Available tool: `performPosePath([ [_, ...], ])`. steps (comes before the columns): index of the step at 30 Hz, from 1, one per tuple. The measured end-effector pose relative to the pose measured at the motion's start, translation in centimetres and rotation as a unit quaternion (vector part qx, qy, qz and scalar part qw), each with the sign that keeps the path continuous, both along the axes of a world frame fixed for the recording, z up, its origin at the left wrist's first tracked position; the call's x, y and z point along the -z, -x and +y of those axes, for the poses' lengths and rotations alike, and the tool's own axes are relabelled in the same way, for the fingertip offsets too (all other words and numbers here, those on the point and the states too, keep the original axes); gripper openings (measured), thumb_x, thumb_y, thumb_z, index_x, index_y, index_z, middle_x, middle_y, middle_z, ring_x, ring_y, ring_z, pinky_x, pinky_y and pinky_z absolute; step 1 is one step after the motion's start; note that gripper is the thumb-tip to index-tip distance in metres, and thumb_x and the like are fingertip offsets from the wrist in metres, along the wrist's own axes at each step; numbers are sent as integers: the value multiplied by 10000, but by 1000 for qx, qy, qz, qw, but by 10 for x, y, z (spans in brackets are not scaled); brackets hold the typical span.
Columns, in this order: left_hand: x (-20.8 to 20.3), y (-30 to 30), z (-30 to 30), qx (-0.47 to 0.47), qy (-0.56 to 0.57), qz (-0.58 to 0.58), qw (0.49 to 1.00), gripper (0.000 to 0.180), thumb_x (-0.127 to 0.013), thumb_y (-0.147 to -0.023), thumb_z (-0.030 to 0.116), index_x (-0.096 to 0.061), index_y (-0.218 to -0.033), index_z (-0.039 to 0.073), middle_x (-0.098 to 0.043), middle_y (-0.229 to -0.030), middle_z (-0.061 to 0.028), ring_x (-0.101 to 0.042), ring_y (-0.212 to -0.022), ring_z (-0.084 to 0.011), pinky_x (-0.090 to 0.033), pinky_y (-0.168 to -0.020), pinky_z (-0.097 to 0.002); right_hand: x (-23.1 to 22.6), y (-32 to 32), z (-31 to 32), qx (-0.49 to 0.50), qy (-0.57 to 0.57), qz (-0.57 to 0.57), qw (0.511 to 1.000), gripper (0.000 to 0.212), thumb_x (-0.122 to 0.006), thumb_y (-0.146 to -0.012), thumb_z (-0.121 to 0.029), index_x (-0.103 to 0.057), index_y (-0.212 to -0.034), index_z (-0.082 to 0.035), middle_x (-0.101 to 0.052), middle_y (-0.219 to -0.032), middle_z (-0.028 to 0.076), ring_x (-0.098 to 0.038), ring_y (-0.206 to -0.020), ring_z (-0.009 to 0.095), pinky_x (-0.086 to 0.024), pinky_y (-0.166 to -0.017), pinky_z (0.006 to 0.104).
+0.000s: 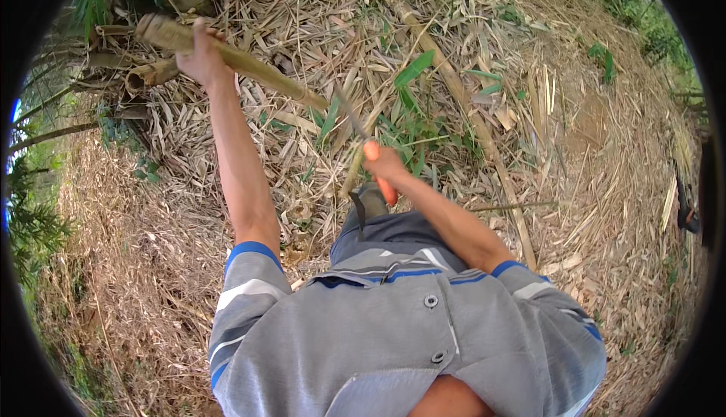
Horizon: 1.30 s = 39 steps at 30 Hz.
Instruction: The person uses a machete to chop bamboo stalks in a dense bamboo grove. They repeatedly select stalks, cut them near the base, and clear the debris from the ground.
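Observation:
A thick bamboo pole [261, 71] slants across the upper left, and my left hand [203, 60] is wrapped round it near its wider end. My right hand [387, 166] grips the orange handle of a long-bladed knife [351, 114]. Its narrow metal blade points up and to the left, close to the pole's thinner end. The blade is blurred, so I cannot tell whether it touches the pole. Below the blade, a short length of bamboo [353, 170] stands near my shoe [370, 199].
A hollow cut bamboo piece [151, 77] lies beside my left hand among other stalks. A long bamboo pole [473, 114] crosses the ground to the right. Green leaves [414, 69] rise between, over dry leaf litter [174, 213]. Some dark object [687, 209] is at the far right.

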<state>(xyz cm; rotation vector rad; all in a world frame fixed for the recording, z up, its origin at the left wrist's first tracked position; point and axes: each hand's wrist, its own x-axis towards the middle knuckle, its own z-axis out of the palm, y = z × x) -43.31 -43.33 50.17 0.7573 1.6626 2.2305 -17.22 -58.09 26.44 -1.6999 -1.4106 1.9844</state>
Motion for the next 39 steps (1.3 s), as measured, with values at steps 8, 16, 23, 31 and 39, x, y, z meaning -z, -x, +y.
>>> performPosePath([
  [8, 7, 16, -16, 31, -120, -186, 975, 316, -442, -897, 394, -412, -894, 80, -507, -739, -86, -555, -722, -243, -494, -724, -436, -2, -105, 31, 244, 96, 80, 962, 141, -621, -705, -59, -509, -775, -9, -522, -600, 65, -509, -466, 163, -441, -432, 312],
  [16, 114, -154, 114, 265, -70, -386, 881, 613, -392, -886, 522, -361, -1231, 17, -445, -1120, -187, -429, -1069, -321, -333, -981, -521, -71, -168, -2, 465, 15, 82, 882, 106, -582, -762, -47, -497, -815, -15, -509, -603, 58, -515, -482, 155, -443, -441, 300],
  [23, 280, -169, -13, 396, 415, 20, 819, 246, -617, -828, 236, -648, -908, 6, -636, -766, -57, -594, -712, -142, -469, -633, -298, -85, -221, -26, 499, 15, 83, 862, 158, -579, -761, -56, -493, -891, -33, -493, -629, 31, -476, -468, 122, -416, -427, 256],
  [31, 437, 12, -273, -29, 714, -79, 695, 270, -581, -823, 262, -637, -968, 41, -645, -838, -153, -624, -713, -269, -500, -596, -363, -66, -217, -63, 429, 57, -25, 901, 162, -589, -736, -34, -480, -855, -25, -513, -638, 51, -498, -445, 130, -428, -398, 263],
  [39, 509, -56, -339, 221, 722, -113, 645, 514, -641, -732, 468, -608, -1082, 93, -631, -1001, -181, -601, -931, -289, -455, -825, -396, -60, -174, -62, 327, 118, -75, 935, 195, -576, -747, -68, -492, -922, -46, -498, -632, 26, -483, -452, 110, -420, -413, 243],
])
